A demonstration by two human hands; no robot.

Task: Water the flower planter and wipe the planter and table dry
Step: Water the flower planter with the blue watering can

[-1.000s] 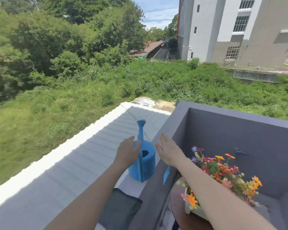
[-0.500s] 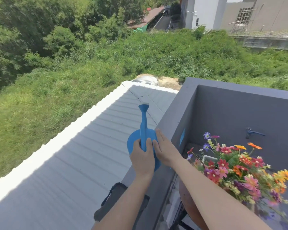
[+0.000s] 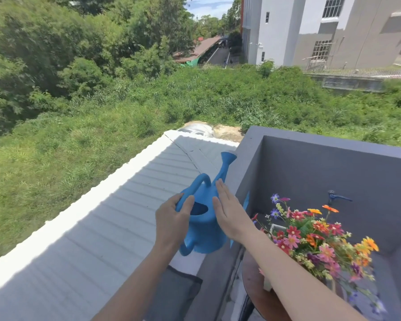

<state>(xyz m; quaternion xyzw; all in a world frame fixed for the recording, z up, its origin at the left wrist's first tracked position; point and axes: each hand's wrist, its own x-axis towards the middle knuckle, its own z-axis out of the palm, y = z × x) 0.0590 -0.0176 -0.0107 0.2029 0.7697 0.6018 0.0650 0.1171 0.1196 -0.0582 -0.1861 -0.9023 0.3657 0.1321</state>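
Note:
A blue watering can (image 3: 205,228) is held in the air over the grey wall's top, spout pointing up and to the right. My left hand (image 3: 171,218) grips its rim beside the handle. Against the can's right side lies my right hand (image 3: 229,216), flat, with its fingers straight. Colourful flowers (image 3: 310,237) fill a white planter (image 3: 267,283) at the lower right, on a round brown table (image 3: 255,293). My right forearm crosses over the planter and hides part of it. A grey cloth (image 3: 174,295) lies on the wall top below the can.
The grey balcony wall (image 3: 248,158) runs from the can to the far corner and encloses the table. A blue tap (image 3: 336,198) sticks out of the far wall. Beyond the wall, on the left, a white corrugated roof (image 3: 102,228) slopes away, then grass and trees.
The can stood on the wall top with both hands closing in. It is now lifted and turned, spout swung to the right, left hand on the rim, right hand on its side.

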